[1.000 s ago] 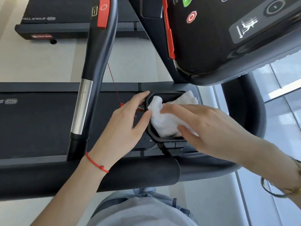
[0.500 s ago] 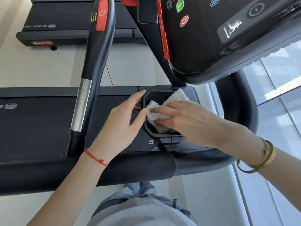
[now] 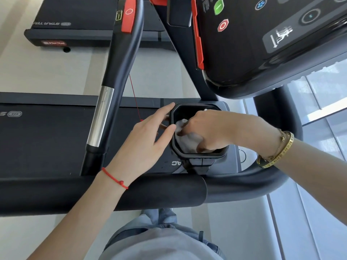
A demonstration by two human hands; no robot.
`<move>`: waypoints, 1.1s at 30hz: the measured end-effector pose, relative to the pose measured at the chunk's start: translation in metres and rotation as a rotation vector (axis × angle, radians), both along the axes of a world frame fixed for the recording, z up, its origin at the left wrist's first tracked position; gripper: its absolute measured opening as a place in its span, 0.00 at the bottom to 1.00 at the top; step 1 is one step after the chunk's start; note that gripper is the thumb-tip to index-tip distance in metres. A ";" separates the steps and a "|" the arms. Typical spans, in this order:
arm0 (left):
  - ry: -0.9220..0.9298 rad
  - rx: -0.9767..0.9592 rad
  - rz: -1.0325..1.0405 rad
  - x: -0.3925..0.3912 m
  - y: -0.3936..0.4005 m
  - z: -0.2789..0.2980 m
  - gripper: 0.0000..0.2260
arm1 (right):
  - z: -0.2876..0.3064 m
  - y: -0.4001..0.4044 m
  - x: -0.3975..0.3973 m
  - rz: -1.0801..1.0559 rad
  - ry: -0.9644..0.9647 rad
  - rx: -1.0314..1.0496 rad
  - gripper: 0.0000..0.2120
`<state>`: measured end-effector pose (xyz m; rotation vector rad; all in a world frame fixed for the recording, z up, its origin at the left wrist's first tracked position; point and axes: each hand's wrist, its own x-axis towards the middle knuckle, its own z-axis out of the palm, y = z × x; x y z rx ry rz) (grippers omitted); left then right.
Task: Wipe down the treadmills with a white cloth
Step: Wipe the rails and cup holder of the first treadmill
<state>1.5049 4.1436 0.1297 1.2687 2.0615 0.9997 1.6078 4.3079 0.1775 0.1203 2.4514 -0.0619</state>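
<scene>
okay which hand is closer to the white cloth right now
Right. The right hand reaches into the cup holder and presses the white cloth; the left hand rests outside on the holder's rim.

A pale floor [image 3: 56, 72] runs between the machines. Bright daylight falls through glass panels [image 3: 323, 94] at right.

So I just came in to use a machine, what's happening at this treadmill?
A person is cleaning it. Their right hand reaches down into the black cup holder below the console and grips a white cloth bunched inside it. The left hand rests against the holder's outer rim, fingers straight, steadying it. The wiping of that pocket is under way, not finished.
</scene>
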 end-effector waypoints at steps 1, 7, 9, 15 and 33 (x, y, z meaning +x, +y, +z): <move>0.002 -0.004 -0.001 0.000 0.000 0.000 0.24 | -0.003 0.000 0.000 0.012 0.013 0.017 0.22; -0.005 -0.028 -0.004 0.000 -0.001 -0.001 0.23 | -0.006 0.002 -0.003 -0.033 0.021 0.043 0.05; -0.006 -0.021 -0.006 0.000 -0.001 -0.001 0.23 | -0.005 0.003 -0.002 -0.049 0.013 0.012 0.05; 0.004 -0.017 -0.013 0.002 0.000 -0.003 0.24 | 0.001 -0.009 0.025 -0.069 0.328 -0.043 0.17; 0.009 0.032 -0.017 0.004 -0.001 -0.004 0.25 | -0.018 -0.005 0.025 -0.077 0.363 0.044 0.17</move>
